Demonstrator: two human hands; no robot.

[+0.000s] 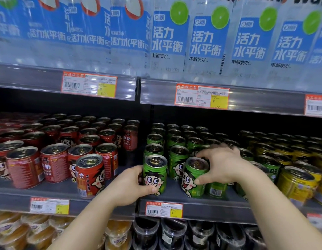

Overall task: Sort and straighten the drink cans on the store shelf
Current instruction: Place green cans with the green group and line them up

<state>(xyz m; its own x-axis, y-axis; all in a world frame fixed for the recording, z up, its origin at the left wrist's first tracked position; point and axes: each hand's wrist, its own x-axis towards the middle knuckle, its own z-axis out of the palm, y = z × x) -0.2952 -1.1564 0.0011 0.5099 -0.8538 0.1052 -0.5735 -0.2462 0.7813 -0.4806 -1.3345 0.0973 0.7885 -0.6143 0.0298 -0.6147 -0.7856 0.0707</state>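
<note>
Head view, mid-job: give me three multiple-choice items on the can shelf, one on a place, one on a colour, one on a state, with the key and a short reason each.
1. Where do the yellow cans stand relative to the green cans?
A. To their right
B. To their left
C. On the shelf above

2. What colour are the two front cans that the hands touch?
A. Red
B. Green
C. Yellow

3. How does the front red can near the shelf edge stand?
A. Lying flat on its side
B. Stacked on another can
C. Tilted, out of line with its row

Key:
1 A: the yellow block fills the shelf's right end, past the green one.
2 B: the left hand wraps the left green can and the right hand grips the right green can at its top.
3 C: it leans, ahead of the red row.
</note>
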